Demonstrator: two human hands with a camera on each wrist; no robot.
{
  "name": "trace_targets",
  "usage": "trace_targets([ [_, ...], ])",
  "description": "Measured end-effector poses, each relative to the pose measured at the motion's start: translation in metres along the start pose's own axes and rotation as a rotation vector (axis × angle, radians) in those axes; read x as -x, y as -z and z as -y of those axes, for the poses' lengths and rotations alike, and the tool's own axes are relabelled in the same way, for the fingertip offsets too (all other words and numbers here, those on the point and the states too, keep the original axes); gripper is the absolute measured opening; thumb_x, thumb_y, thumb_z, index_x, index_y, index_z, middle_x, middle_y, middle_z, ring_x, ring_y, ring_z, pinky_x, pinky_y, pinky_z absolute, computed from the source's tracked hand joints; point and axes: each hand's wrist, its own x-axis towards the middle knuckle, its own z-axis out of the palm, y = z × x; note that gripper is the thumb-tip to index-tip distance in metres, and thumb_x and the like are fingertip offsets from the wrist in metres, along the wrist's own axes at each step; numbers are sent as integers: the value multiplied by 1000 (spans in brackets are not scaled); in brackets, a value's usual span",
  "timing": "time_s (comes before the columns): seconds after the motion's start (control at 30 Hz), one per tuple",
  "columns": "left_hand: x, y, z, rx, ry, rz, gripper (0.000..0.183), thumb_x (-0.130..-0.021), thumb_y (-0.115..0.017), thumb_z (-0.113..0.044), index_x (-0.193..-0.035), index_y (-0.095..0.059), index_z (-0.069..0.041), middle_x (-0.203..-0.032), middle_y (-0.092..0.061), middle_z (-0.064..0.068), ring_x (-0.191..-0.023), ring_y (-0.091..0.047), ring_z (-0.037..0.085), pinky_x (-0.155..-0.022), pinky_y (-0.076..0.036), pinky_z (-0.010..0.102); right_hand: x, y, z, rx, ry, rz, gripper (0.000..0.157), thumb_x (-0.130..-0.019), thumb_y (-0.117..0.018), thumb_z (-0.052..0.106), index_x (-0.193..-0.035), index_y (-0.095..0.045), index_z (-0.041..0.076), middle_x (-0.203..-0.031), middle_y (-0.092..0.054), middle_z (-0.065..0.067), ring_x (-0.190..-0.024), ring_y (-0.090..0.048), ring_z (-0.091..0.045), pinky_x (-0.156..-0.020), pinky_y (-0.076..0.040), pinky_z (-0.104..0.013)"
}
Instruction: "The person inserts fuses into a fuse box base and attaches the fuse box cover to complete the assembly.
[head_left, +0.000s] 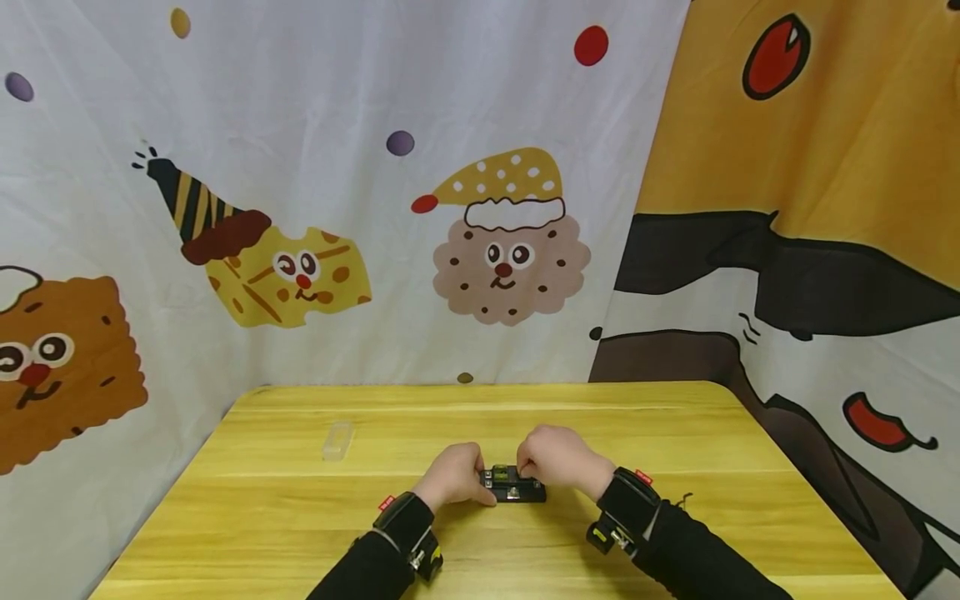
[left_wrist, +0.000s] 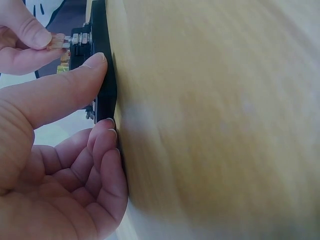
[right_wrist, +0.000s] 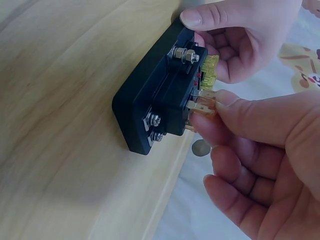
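On the table lies a black fuse block [head_left: 531, 495] with metal screw terminals and nuts along its side. My left hand [head_left: 453, 477] grips one end of it, the thumb on its edge and the fingertips at the opposite side. Yellow blade fuses [right_wrist: 209, 72] sit in the block near that hand. Between thumb and forefinger my right hand [head_left: 561, 458] pinches a clear orange blade fuse [right_wrist: 206, 103]. Its metal prongs point at the top of the block, right at the slots in the right wrist view. The other right fingers curl loosely below.
A clear plastic cover [head_left: 338, 441] lies on the wooden table [head_left: 247, 500], to the left and farther back. Behind the table's far edge hangs a white curtain [head_left: 315, 167] printed with cartoons. Both wrists wear black straps with small cameras.
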Motion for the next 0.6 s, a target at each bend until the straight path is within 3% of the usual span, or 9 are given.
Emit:
trace_targets([
  [0.27, 0, -2, 2, 0, 3, 4, 45, -62, -95, -19, -81, -56, -6, -67, -49, -2, -60, -44, 13, -60, -39, 28, -2, -2, 2, -9, -43, 29, 18, -84, -79, 11, -71, -70, 20, -67, -58, 12, -58, -47, -3, -58, -42, -23],
  [0.6, 0, -2, 3, 7, 13, 9, 45, -63, -95, -19, -81, -55, -6, -66, -49, -2, -59, -44, 13, -60, -39, 29, -3, -3, 2, -35, -80, 33, 16, -82, -81, 13, -72, -70, 20, -68, -59, 13, -60, -50, -3, -59, -45, -24],
])
